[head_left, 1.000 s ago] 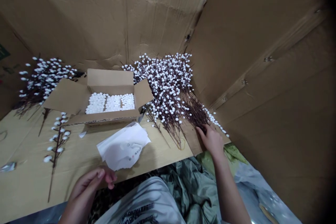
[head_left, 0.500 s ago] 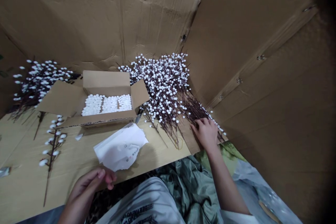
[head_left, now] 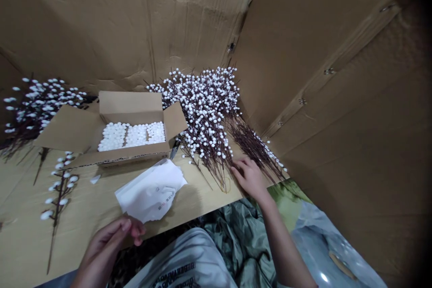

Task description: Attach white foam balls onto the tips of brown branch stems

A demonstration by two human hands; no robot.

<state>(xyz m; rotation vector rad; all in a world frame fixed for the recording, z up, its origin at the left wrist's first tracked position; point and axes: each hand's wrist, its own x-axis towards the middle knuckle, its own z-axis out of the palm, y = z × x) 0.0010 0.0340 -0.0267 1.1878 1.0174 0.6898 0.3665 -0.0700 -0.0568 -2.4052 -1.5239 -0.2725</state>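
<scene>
My right hand (head_left: 249, 179) rests with spread fingers on the brown stems at the near end of a large pile of white-berried branches (head_left: 199, 112). My left hand (head_left: 108, 243) hangs curled at the near edge of the cardboard tabletop (head_left: 27, 238), just below a crumpled white paper sheet (head_left: 151, 191). Its fingers hide whatever lies inside them, and nothing shows there. An open cardboard box (head_left: 131, 108) holds rows of white foam balls (head_left: 131, 137). One loose berry stem (head_left: 59, 193) lies to its left.
A second bunch of berry branches (head_left: 37, 103) lies at the far left. A small utility knife (head_left: 174, 149) sits between the box and the pile. Creased cardboard walls (head_left: 337, 31) rise behind and to the right. Crumpled green plastic (head_left: 236, 234) lies below the table edge, beside my lap.
The whole scene has shifted left in view as my head turned. My right hand has slid left along the stems, and my left hand has barely moved.
</scene>
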